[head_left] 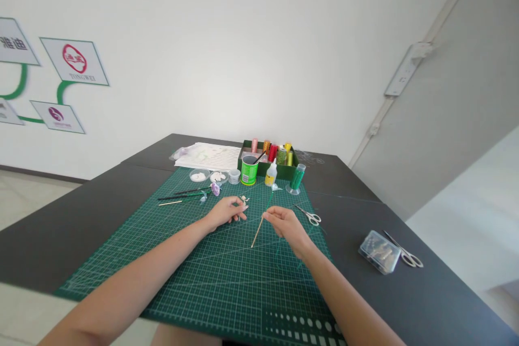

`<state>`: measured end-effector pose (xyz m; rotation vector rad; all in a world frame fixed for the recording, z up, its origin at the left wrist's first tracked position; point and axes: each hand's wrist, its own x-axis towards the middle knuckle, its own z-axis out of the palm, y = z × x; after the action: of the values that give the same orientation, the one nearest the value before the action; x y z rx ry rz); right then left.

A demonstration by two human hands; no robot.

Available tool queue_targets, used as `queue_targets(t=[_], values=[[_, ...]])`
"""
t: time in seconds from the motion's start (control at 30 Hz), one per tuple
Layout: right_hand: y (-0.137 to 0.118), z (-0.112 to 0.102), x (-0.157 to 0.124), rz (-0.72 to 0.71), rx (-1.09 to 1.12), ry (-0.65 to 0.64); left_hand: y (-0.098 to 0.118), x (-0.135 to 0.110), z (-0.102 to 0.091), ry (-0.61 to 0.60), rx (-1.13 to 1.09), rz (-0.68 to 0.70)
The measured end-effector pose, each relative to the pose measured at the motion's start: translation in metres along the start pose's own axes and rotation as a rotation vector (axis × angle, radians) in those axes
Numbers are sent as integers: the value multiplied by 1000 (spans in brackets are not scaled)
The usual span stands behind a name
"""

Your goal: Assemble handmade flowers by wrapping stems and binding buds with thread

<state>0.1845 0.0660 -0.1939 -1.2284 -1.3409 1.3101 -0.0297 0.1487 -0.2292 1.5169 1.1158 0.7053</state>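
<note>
One thin stick (257,233) slanting near-left to far-right.

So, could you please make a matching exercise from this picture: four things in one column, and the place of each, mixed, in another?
1 thin stick
2 green can
3 clear plastic box
4 white paper sheet

a on the dark table, right of the cutting mat
b pinched in the right hand
c on the mat, before the thread box
d behind the small clear dishes

Pairs: 1-b, 2-c, 3-a, 4-d
</note>
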Motion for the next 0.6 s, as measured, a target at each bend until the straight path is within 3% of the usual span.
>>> queue_targets(t=[0.23, 0.37, 0.6], values=[[13, 1, -2, 43, 11, 1, -2, -2, 5, -163, 57, 44], [15, 2, 0, 54, -6, 1, 3, -4, 5, -195, 74, 78], [18, 5, 0, 54, -53, -17, 19, -18, -1, -316, 19, 22]])
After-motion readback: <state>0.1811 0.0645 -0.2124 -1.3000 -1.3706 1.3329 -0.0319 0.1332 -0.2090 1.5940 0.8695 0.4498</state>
